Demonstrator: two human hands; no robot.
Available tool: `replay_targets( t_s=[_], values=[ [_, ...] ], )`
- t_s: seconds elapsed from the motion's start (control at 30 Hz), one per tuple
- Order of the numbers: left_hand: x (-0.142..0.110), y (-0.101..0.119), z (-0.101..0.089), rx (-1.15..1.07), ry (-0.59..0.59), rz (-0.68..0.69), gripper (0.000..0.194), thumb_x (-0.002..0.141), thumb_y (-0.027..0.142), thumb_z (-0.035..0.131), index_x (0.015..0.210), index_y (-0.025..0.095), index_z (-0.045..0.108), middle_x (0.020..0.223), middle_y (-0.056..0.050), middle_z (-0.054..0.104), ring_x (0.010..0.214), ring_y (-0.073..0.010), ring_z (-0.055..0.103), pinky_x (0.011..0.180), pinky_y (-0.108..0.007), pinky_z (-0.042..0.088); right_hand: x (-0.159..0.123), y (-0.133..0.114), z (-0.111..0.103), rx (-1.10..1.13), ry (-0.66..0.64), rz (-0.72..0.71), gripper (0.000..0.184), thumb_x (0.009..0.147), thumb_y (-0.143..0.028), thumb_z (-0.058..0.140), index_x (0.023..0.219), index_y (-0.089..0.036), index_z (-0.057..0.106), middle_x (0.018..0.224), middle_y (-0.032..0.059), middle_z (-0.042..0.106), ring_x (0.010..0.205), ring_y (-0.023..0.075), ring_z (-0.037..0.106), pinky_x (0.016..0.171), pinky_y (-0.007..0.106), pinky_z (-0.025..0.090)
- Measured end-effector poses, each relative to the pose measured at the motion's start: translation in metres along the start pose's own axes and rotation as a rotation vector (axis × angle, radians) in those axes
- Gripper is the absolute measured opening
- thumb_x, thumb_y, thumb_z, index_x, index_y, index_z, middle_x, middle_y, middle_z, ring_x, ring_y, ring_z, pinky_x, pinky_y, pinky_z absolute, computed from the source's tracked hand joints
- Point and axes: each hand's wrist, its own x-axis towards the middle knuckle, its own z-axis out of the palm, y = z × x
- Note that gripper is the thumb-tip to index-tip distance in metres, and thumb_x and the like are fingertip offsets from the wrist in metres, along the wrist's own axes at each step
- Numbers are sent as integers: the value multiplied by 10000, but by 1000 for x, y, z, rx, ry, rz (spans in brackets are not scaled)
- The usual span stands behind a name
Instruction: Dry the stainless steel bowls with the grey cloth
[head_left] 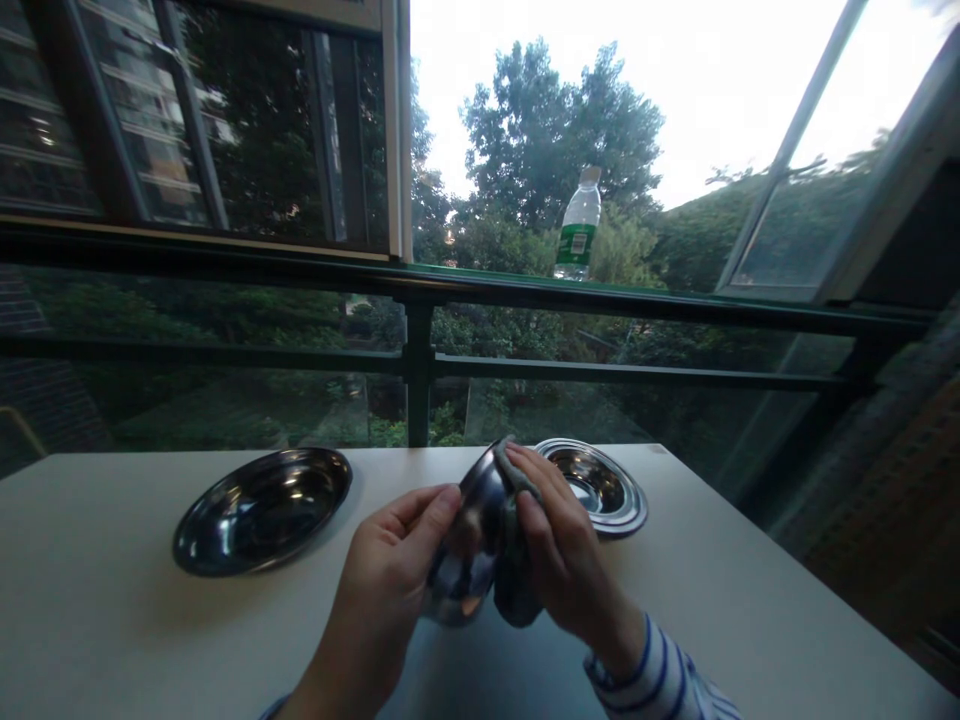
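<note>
A shiny metal bowl [466, 545] is held up on its side above the table, its rounded outside towards me. My left hand [394, 570] pinches its left edge between thumb and fingers. On the bowl's right side, my right hand [562, 540] presses a dark grey-green cloth [514, 560] against the metal, with the fingers bent over it. The cloth hangs down below those fingers. What lies inside the bowl is hidden from me.
A large oval metal dish [262, 510] rests on the white table [112, 620] at left. Round metal dishes [626, 500], apparently stacked, sit behind my right hand. Beyond the table runs a dark green railing [495, 290] with a plastic bottle [579, 225] on it.
</note>
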Motion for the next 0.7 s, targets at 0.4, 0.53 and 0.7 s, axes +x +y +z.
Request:
replay_targets(
  t_s=[0.4, 0.53, 0.7],
  values=[
    [4, 4, -4, -180, 16, -30, 211, 685, 308, 689, 798, 131, 690, 575, -23, 670, 480, -121, 598, 477, -211, 468, -3, 6, 3, -58, 19, -58, 434, 885, -164, 327, 1315, -146, 386, 1337, 111, 452, 1261, 215, 376, 1017, 455, 367],
    [5, 6, -5, -257, 24, -28, 162, 676, 276, 696, 745, 130, 679, 573, -22, 670, 470, -117, 596, 474, -209, 474, -12, -3, 9, -132, -18, -305, 515, 833, -189, 397, 1340, -105, 351, 1384, 130, 390, 1313, 282, 272, 1026, 515, 323],
    [8, 6, -7, -290, 50, -6, 119, 689, 238, 685, 734, 128, 677, 581, -14, 673, 473, -98, 593, 487, -188, 477, -15, -14, 13, -214, -85, -558, 555, 772, -187, 454, 1317, -96, 392, 1362, 109, 431, 1315, 283, 268, 1049, 498, 293]
  ],
)
